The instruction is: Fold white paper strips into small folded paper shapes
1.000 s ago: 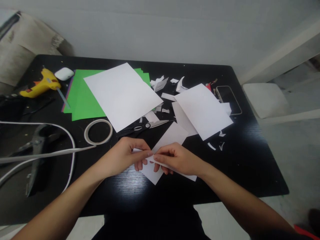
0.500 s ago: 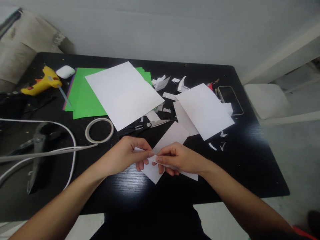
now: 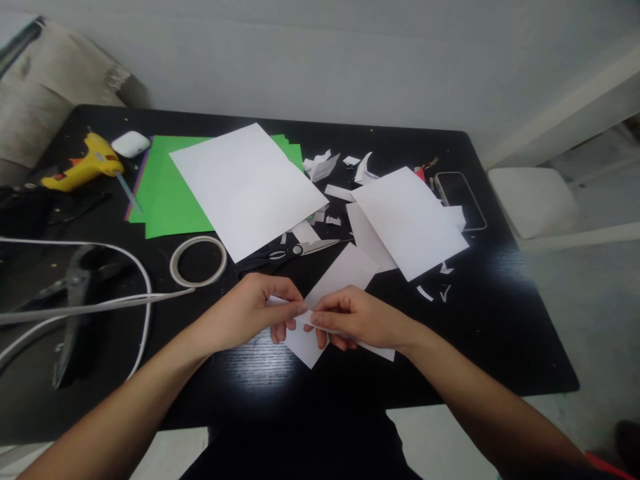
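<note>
head view: on your black tabletop [image 3: 475, 353], the big white sheet [image 3: 250, 193] lies farther back, well placed to leave you elbow room. a loose white piece [image 3: 345, 270] lies beneath your work; hold a little above it so nothing snags. the narrow white paper [image 3: 381, 351] slants across it, pinched in a narrow grip by both your left hand [image 3: 257, 310] and right hand [image 3: 363, 317]. it should crease easily, so line up its edges first, then press lightly and evenly with the fingertips [image 3: 299, 308].
</note>
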`<state>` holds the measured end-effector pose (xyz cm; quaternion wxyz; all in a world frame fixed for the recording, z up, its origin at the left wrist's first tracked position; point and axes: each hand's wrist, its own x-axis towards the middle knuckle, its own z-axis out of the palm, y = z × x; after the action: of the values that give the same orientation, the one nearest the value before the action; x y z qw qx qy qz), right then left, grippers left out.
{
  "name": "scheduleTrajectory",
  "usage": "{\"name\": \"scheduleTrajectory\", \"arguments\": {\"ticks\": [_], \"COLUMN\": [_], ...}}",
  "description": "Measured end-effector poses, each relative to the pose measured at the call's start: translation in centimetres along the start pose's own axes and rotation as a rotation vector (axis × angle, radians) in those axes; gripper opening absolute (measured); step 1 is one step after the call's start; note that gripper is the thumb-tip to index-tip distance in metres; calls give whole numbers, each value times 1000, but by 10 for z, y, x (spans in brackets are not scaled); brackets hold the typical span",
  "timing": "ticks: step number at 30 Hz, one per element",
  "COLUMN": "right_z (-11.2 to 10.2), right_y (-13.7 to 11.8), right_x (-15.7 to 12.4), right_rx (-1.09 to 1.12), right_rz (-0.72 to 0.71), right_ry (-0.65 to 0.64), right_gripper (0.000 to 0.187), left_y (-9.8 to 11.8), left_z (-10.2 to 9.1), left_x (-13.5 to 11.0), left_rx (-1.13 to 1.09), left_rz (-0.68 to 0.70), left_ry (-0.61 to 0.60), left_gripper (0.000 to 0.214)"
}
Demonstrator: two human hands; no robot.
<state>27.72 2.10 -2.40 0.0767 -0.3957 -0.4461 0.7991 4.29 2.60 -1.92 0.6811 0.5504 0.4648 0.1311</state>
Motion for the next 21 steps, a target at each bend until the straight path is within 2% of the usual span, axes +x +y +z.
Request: {"name": "scheduleTrajectory", "arguments": {"ticks": [8,12,21], "right_z": [-1,0,1], "right_y": [4,6,3], "right_x": [-2,0,-1], "right_rx": [60,112,79], "right_rz": [100,131,137], "right_ry": [-159,-170,-189], "right_gripper": [30,28,30], "left_y": [5,6,5], "left_z": [5,5,5], "left_x": [-2,-2,-2], "left_rx": [23,27,35], "left_rz": [-33,-30,-35], "left_ry": [-58,-57,-65], "left_gripper": [25,26,25]}}
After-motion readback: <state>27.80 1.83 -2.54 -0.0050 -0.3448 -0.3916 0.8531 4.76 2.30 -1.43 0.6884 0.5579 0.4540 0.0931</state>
